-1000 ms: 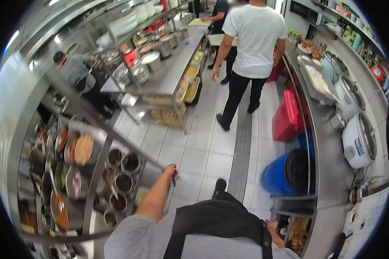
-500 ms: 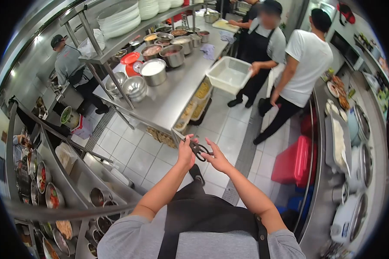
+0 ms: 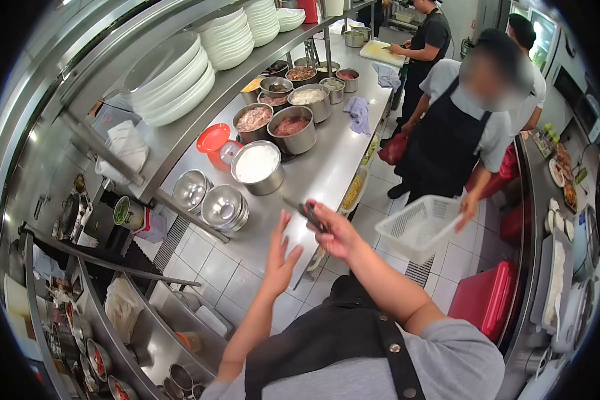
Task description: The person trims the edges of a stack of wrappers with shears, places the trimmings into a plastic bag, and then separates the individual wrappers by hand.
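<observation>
Right hand (image 3: 337, 233) gripped scissors (image 3: 308, 215), long axis pointing up-left over counter (image 3: 327, 167). Left hand (image 3: 280, 257) open, empty, just below-left of scissors, nearer bowls (image 3: 223, 207).

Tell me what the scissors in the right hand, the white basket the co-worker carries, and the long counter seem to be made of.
Scissors: black handles, probably plastic, in the right hand; blades look like dull metal, partly hidden.
White basket: likely moulded plastic, matte, with a perforated grid wall.
Counter: apparently brushed stainless steel, grey with soft reflections.
</observation>
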A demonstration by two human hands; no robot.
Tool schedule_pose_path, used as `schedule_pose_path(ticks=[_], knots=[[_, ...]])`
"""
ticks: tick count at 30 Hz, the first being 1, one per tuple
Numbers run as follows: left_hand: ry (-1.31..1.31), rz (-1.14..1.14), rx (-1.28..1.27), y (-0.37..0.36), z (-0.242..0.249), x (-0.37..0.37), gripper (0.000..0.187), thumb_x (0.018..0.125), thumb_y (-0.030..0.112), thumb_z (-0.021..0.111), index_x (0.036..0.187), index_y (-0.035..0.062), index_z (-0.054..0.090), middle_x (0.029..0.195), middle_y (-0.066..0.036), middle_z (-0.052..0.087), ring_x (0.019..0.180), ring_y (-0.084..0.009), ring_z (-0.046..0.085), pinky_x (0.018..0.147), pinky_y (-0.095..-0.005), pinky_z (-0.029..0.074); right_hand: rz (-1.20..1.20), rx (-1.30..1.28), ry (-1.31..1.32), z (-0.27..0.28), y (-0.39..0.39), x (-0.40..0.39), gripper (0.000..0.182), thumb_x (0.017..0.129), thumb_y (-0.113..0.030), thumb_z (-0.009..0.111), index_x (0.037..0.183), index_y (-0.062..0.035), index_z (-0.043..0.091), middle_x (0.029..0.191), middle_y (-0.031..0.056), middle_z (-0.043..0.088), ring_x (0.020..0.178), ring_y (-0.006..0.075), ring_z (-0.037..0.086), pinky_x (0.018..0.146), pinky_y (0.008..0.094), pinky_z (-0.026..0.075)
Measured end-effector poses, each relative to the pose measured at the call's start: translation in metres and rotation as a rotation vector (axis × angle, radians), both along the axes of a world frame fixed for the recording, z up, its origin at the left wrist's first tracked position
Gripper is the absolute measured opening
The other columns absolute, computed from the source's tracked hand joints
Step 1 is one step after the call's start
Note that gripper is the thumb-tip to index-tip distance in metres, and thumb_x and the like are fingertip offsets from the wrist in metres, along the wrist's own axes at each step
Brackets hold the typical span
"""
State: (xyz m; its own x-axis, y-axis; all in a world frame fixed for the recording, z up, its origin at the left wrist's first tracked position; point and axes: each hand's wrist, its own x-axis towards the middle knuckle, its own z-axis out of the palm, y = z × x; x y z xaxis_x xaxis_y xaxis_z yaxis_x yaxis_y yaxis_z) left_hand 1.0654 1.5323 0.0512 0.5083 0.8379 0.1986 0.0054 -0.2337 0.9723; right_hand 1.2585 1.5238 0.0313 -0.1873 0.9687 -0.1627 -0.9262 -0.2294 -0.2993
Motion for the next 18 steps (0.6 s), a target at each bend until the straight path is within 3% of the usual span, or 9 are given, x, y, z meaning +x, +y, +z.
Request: schedule_pose_path(ticks=[1,2,4,5,9,11,13,15,18], knots=[[0.037,0.006,-0.041,0.007,0.003,-0.01,0.057,0.099,0.017,0.056,0.151,0.0114,0.035,0.151,-0.011,0.039,0.139,-0.0242,0.038,0.115,-0.0404,0.029,-0.046,-0.03,-0.048,0.019,0.022,0.013,0.03,0.101,-0.017,0.054,0.131,-0.0157,0.049,0.093,-0.0015,0.06,0.064,0.0057,0.047,0.041,0.016,0.032],[0.105,0.011,-0.091,0.02,-0.008,-0.026,0.054,0.098,0.019,0.058,0.148,0.0102,0.04,0.151,-0.011,0.039,0.139,-0.0241,0.038,0.114,-0.0395,0.03,-0.081,0.105,-0.096,0.01,0.053,0.037,0.031,0.099,-0.019,0.057,0.13,-0.0172,0.049,0.095,-0.0033,0.06,0.068,0.0047,0.049,0.043,0.0155,0.033],[0.186,0.102,-0.237,0.04,-0.033,-0.052,0.048,0.096,0.021,0.061,0.141,0.008,0.05,0.15,-0.011,0.04,0.138,-0.0247,0.04,0.112,-0.0384,0.033,-0.272,0.18,-0.259,0.054,0.103,0.081,0.036,0.094,-0.023,0.064,0.128,-0.0191,0.051,0.103,-0.0052,0.06,0.077,0.004,0.052,0.047,0.0173,0.036],[0.198,0.186,-0.332,0.045,-0.044,-0.063,0.045,0.096,0.021,0.062,0.137,0.0069,0.054,0.149,-0.011,0.042,0.136,-0.0255,0.041,0.111,-0.0382,0.034,-0.386,0.259,-0.315,0.075,0.132,0.106,0.036,0.095,-0.021,0.064,0.128,-0.0194,0.05,0.105,-0.0029,0.062,0.073,0.0057,0.055,0.048,0.0199,0.039],[0.7,0.683,-0.188,0.064,-0.143,-0.107,0.067,0.092,0.031,0.068,0.145,0.0014,0.041,0.15,-0.02,0.037,0.131,-0.036,0.043,0.109,-0.0442,0.036,-0.973,0.355,-0.575,0.166,0.229,0.217,0.026,0.098,-0.017,0.059,0.121,-0.0113,0.049,0.096,0.0077,0.068,0.059,0.0111,0.056,0.04,0.023,0.043],[0.693,0.971,-0.405,0.067,-0.163,-0.102,0.079,0.089,0.037,0.07,0.148,0.0008,0.032,0.148,-0.025,0.036,0.131,-0.0389,0.042,0.11,-0.0471,0.035,-1.357,0.467,-0.712,0.206,0.277,0.276,0.027,0.097,-0.012,0.058,0.121,-0.003,0.048,0.091,0.0121,0.067,0.055,0.0113,0.054,0.038,0.0252,0.045],[0.548,1.1,-0.623,0.073,-0.191,-0.098,0.079,0.091,0.038,0.068,0.148,-0.0009,0.031,0.148,-0.025,0.035,0.131,-0.0392,0.042,0.107,-0.0474,0.038,-1.558,0.494,-0.749,0.233,0.331,0.342,0.03,0.095,-0.009,0.061,0.122,-0.0018,0.05,0.097,0.0111,0.065,0.057,0.0117,0.055,0.041,0.0258,0.046],[0.239,1.086,-1.089,0.085,-0.186,-0.083,0.08,0.092,0.039,0.067,0.149,-0.001,0.028,0.149,-0.024,0.035,0.129,-0.0383,0.046,0.103,-0.0454,0.043,-1.638,0.468,-0.797,0.262,0.38,0.396,0.03,0.094,-0.007,0.06,0.122,-0.0005,0.049,0.093,0.012,0.062,0.053,0.012,0.056,0.04,0.0282,0.05],[0.25,1.087,-1.141,0.105,-0.211,-0.069,0.08,0.093,0.037,0.066,0.148,-0.0033,0.024,0.146,-0.022,0.04,0.123,-0.0331,0.052,0.098,-0.0442,0.047,-1.68,0.452,-0.921,0.289,0.453,0.461,0.029,0.094,-0.007,0.059,0.121,-0.0009,0.049,0.092,0.0128,0.064,0.053,0.0143,0.059,0.041,0.0304,0.053]])
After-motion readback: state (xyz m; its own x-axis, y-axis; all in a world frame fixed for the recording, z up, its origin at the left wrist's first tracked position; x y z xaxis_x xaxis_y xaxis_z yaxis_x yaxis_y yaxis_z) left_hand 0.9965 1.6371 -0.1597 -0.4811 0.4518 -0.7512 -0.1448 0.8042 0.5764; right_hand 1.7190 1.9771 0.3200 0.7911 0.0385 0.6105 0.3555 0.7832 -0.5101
